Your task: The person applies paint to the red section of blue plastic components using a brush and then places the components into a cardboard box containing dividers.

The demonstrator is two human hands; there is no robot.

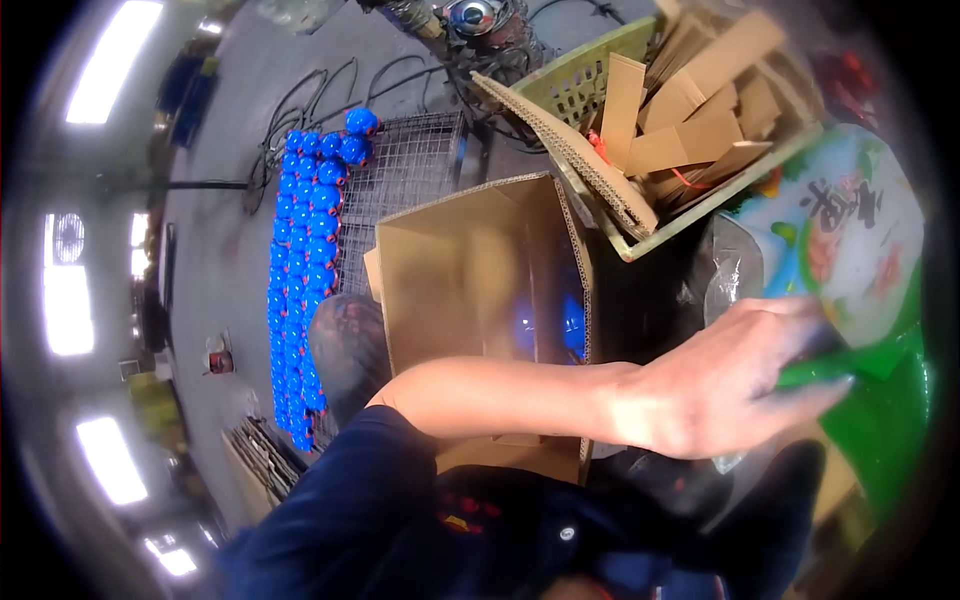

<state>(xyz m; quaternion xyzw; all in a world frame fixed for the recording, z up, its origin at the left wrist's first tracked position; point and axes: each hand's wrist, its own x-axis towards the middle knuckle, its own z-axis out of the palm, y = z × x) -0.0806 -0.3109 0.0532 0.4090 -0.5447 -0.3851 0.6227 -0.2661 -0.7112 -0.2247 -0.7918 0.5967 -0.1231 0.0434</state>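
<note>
Head view: fingers (pixel 800 345) (tips hidden) around green bag (pixel 880 400).

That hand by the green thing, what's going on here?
A person reaches one arm across an open cardboard box and grips the edge of a green plastic piece with that hand; which hand it is can't be told. Blue balls lie in rows on a wire rack to the left. A basket of cardboard scraps sits behind the box.
</note>
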